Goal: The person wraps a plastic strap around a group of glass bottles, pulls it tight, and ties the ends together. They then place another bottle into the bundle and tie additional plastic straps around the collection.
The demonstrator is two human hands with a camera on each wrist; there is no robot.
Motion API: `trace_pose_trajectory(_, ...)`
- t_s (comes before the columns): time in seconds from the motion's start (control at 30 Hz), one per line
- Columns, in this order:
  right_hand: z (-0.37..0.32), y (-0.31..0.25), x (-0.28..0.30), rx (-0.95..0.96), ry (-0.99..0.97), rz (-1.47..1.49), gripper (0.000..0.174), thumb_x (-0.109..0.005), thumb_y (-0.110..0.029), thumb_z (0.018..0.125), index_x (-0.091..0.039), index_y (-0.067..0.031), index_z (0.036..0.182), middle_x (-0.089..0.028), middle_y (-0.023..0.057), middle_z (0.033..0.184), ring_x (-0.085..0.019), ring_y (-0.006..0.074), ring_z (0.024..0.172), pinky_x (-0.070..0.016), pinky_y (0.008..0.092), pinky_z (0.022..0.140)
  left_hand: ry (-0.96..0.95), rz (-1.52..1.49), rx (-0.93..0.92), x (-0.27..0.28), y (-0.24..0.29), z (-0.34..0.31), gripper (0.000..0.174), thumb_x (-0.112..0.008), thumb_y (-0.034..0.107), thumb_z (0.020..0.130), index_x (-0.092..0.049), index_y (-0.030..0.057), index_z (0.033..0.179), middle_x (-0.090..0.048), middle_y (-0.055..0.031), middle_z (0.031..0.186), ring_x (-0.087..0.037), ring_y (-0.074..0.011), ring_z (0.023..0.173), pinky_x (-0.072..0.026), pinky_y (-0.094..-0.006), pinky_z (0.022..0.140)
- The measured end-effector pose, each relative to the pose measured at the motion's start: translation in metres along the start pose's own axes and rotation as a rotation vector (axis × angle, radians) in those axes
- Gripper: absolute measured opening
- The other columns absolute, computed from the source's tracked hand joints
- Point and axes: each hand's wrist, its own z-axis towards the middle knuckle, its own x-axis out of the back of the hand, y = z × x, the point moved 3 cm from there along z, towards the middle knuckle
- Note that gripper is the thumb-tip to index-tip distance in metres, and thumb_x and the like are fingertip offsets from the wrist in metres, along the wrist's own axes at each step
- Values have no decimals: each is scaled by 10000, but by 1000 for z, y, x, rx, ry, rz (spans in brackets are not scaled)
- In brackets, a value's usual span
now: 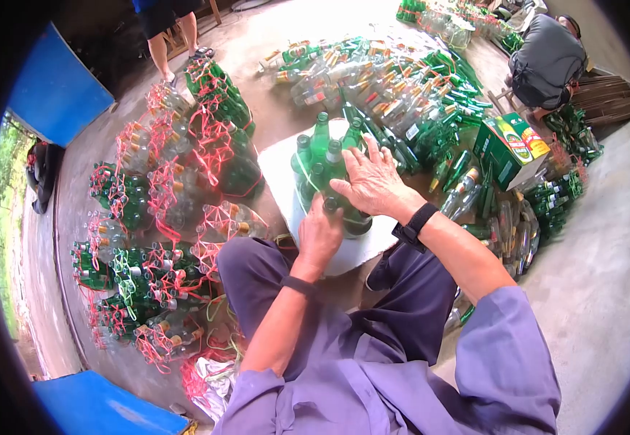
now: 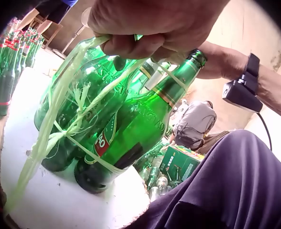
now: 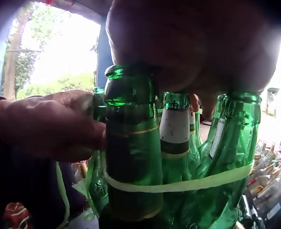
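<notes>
Several green glass beer bottles [image 1: 320, 139] stand bunched upright on a white board [image 1: 279, 174] in front of my knees. Light green plastic twine [image 3: 188, 185] runs round their necks, and a knotted strand [image 2: 59, 136] hangs down the bundle's side in the left wrist view. My left hand [image 1: 320, 238] has its fingers curled and grips the twine beside the near bottle necks. My right hand [image 1: 374, 183] lies over the bottle tops from the right, its fingers spread. In the right wrist view that hand hides some of the bottle mouths.
Bundles of bottles tied with red twine [image 1: 166, 188] fill the floor at left. A big heap of loose bottles [image 1: 395, 87] spreads ahead and right. A green carton [image 1: 503, 156] stands at right. One person [image 1: 547, 61] crouches at far right; another person's legs [image 1: 163, 54] show at top left.
</notes>
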Motion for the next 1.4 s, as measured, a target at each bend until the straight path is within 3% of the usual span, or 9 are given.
trace_pose_trajectory(0.4, -6, -4, -2, -71, -10, 40, 770, -478, -536, 959, -378, 27, 1474, -380, 197, 1530, -126, 397, 1511, -155, 625, 1172, -47, 231, 26, 23, 16, -41, 355, -572, 103, 888, -526, -97, 1179, -639, -325, 956, -641, -478, 846, -506, -529, 712)
trace_pose_trajectory(0.6, -13, -2, -5, -28, 219, 30, 652, -474, -482, 977, -493, 38, 1370, -500, 205, 1428, -300, 409, 1441, -239, 570, 1143, -132, 119, -155, 20, -2, -79, 160, -486, 25, 912, -601, -63, 981, -625, -250, 795, -653, -417, 737, -503, -473, 640)
trace_pose_trajectory(0.8, -75, -37, 32, 280, 791, 94, 292, -639, -179, 890, -618, 23, 1099, -682, 179, 1065, -616, 352, 1122, -414, 489, 1008, -163, -43, -47, 31, 16, -100, 189, -485, 88, 964, -593, -43, 1046, -703, -205, 852, -674, -402, 755, -520, -449, 654)
trace_pose_trajectory(0.93, -117, -61, -14, 37, 438, 638, 245, -620, -99, 905, -604, 14, 1121, -689, 175, 933, -706, 302, 828, -540, 374, 728, -268, -9, -57, 36, 30, -108, 217, -487, 105, 969, -570, -47, 1100, -722, -189, 852, -677, -428, 765, -536, -499, 692)
trace_pose_trajectory(0.97, -115, -55, -40, -111, 116, 790, 266, -612, -108, 909, -600, 28, 1138, -695, 175, 923, -717, 275, 823, -554, 370, 715, -277, -5, -58, 36, 33, -111, 217, -487, 105, 969, -570, -47, 1100, -722, -189, 852, -677, -428, 765, -536, -499, 692)
trace_pose_trajectory(1.07, -106, -50, -60, -223, -217, 1087, 276, -600, -108, 912, -607, 67, 1125, -700, 120, 930, -712, 239, 847, -569, 363, 730, -297, 35, -75, 34, 37, -115, 195, -492, 114, 969, -566, -27, 1081, -723, -184, 852, -679, -419, 749, -532, -512, 676)
trace_pose_trajectory(1.1, -108, -59, -61, -391, -159, 1570, 265, -601, -123, 924, -629, 88, 1081, -657, 42, 842, -667, 176, 759, -581, 341, 718, -293, 26, -73, 33, 38, -117, 170, -491, 88, 957, -562, -11, 1076, -708, -205, 854, -674, -423, 738, -524, -508, 649)
trace_pose_trajectory(1.2, -101, -53, -64, -503, -174, 1879, 262, -584, -147, 949, -644, 84, 1057, -576, -2, 751, -580, 118, 660, -587, 304, 728, -351, 103, -55, 37, 47, -115, 164, -507, 70, 940, -583, 11, 1073, -699, -220, 867, -673, -424, 748, -525, -493, 640)
trace_pose_trajectory(1.4, -101, -46, -81, -660, -75, 1964, 218, -618, -191, 940, -657, 8, 861, -456, -35, 602, -395, 76, 476, -342, 254, 448, -149, 88, -212, 63, 64, -91, 188, -667, 110, 889, -701, 20, 1051, -714, -181, 936, -706, -331, 872, -551, -396, 774)
